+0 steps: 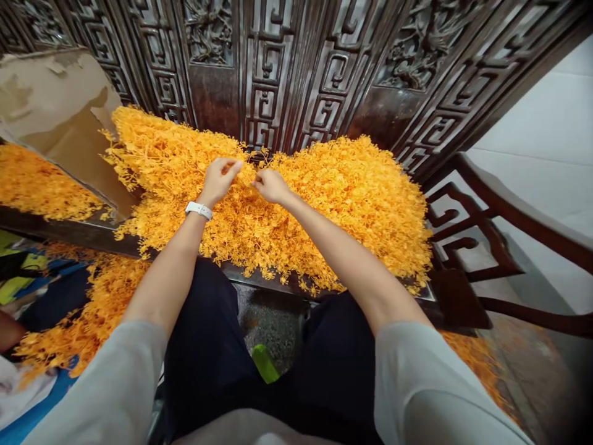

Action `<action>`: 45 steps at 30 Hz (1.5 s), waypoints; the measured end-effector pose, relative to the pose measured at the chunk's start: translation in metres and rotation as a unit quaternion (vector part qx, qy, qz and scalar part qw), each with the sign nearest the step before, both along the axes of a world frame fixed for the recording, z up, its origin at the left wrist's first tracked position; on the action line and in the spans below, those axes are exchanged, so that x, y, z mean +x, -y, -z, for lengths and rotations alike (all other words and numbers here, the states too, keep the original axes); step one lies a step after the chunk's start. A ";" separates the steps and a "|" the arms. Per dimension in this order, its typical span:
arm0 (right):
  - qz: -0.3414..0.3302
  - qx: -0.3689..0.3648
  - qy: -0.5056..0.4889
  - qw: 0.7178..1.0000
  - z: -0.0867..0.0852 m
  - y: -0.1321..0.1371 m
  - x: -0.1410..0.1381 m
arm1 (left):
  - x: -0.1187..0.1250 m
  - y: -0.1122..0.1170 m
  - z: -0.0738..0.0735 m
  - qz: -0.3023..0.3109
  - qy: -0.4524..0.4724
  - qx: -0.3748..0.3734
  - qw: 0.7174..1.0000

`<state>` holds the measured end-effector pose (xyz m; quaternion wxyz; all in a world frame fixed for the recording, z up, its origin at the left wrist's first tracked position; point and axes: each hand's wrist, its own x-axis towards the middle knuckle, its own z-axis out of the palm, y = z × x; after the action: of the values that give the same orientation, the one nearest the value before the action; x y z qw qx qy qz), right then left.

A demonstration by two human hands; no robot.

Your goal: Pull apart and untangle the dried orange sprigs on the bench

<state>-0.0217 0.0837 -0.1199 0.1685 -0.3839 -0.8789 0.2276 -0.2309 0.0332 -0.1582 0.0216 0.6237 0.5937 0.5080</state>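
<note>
A big heap of orange plastic sprigs [324,204] covers a dark wooden bench seat [426,295] in front of me. My left hand [218,179], with a white watch on the wrist, is closed in a pinch over the middle of the heap. My right hand [271,185] is closed beside it, fingertips almost meeting the left ones. Both hands grip a small orange sprig [247,176] between them, hard to tell apart from the heap.
A carved dark wooden backrest [287,68] rises behind the heap. A cardboard box [60,117] with more orange sprigs stands at the left. More sprigs [88,321] lie on the floor at lower left. A wooden armrest [486,228] is at the right. A green object [265,363] lies between my knees.
</note>
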 end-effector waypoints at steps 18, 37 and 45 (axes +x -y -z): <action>-0.009 -0.434 -0.438 0.787 -0.040 0.011 0.042 | -0.008 0.007 0.000 -0.057 -0.062 0.020 0.996; -0.024 -0.328 -0.524 0.785 -0.093 0.009 0.047 | -0.016 0.019 0.002 -0.120 -0.018 0.032 0.992; -0.015 -0.300 -0.583 0.755 -0.116 -0.007 0.068 | -0.015 0.022 0.002 -0.059 -0.062 -0.022 0.996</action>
<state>0.0465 0.0903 -0.0038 0.5209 -0.1948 -0.5024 0.6620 -0.2463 0.0110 -0.1602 -0.0318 0.6173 0.6407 0.4554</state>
